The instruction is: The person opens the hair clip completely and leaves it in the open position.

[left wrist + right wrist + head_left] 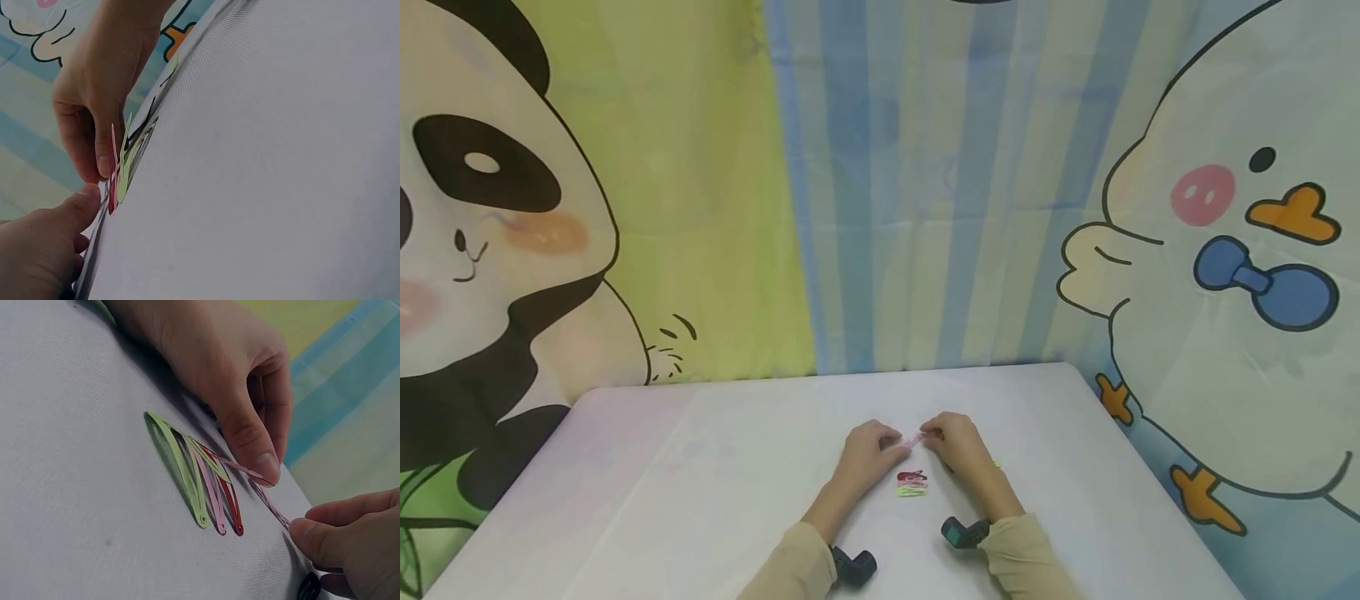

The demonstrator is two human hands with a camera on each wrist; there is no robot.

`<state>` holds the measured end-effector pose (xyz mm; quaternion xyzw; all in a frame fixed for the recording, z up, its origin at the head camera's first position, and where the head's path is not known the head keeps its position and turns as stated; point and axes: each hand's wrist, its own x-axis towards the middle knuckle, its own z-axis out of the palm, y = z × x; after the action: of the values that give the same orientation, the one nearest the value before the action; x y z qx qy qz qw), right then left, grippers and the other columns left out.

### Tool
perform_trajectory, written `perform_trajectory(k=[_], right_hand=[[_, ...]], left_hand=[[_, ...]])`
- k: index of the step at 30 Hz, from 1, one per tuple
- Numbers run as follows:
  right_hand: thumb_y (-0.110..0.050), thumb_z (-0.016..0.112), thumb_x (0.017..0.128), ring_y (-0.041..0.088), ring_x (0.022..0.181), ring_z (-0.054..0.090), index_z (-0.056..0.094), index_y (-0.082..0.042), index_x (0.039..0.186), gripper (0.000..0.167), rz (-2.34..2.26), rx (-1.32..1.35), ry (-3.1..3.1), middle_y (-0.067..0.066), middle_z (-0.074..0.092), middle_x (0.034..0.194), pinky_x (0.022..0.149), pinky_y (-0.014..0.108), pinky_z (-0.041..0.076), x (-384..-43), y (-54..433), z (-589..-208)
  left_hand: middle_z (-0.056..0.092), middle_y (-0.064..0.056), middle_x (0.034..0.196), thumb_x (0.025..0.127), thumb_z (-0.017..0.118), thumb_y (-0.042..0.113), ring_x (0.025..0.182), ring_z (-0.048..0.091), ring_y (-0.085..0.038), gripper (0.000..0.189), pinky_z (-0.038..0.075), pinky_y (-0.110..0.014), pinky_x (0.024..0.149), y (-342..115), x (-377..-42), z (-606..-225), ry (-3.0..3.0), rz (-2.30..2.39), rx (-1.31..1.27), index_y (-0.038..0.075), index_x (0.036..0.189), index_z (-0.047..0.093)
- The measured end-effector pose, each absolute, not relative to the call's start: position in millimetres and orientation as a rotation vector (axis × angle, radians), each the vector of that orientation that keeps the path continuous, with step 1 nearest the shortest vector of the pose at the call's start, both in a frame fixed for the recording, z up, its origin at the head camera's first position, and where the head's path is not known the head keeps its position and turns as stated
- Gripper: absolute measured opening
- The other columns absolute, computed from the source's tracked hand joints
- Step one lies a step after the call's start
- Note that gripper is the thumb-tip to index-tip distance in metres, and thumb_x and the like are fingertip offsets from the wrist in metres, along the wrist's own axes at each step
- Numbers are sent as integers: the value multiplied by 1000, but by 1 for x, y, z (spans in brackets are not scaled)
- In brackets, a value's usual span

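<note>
A cartoon-printed curtain [887,183] hangs behind a white table [700,483], on which a row of red, pink and green hair clips [912,492] lies. Just beyond that row, a pink hair clip [914,441] stretches between two hands. Left of the row, the left hand [867,454] pinches one end between thumb and finger; to its right, the right hand [957,440] pinches the other end with thumb and fingertips.

Right hand [353,534] hides one end of a pink clip [270,505]; panda [497,250] cropped left
</note>
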<state>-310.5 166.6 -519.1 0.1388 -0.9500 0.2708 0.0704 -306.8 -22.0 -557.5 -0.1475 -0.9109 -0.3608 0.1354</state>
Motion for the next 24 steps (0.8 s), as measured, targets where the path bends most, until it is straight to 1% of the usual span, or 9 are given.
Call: perform_trajectory(k=[4, 9, 11, 20, 24], right_hand=[[-12, 74, 80, 11, 78, 60, 75, -12, 95, 14, 754, 450, -2856, -1, 69, 88, 72, 30, 50, -315, 165, -523], [-12, 73, 82, 15, 84, 62, 76, -14, 91, 10, 733, 433, -2875, -2, 68, 88, 79, 34, 51, -318, 164, -525], [-12, 73, 82, 16, 85, 62, 76, -15, 90, 9, 717, 419, -2884, -2, 67, 87, 79, 35, 51, -318, 163, -525], [-14, 72, 83, 17, 86, 62, 76, -15, 87, 6, 736, 430, -2862, -2, 66, 84, 82, 37, 50, -318, 161, -526], [-15, 72, 83, 16, 85, 61, 76, -16, 87, 6, 731, 427, -2863, -3, 66, 83, 81, 36, 50, -318, 162, -526]], left_hand=[[63, 8, 80, 78, 76, 38, 71, 52, -4, 26, 44, -22, 65, -20, -308, -559, -2641, -1027, -441, 16, 92, 75], [59, 10, 78, 80, 75, 35, 69, 50, -3, 19, 42, -20, 64, -18, -310, -559, -2649, -1001, -450, 17, 88, 76], [59, 10, 78, 81, 74, 34, 70, 50, -3, 19, 43, -20, 64, -18, -310, -558, -2653, -995, -459, 17, 88, 76], [60, 11, 81, 83, 72, 32, 71, 50, -3, 16, 43, -20, 66, -19, -312, -559, -2682, -995, -457, 18, 91, 76], [62, 10, 82, 84, 72, 31, 73, 52, -3, 17, 44, -21, 67, -20, -311, -558, -2672, -986, -475, 18, 93, 76]])
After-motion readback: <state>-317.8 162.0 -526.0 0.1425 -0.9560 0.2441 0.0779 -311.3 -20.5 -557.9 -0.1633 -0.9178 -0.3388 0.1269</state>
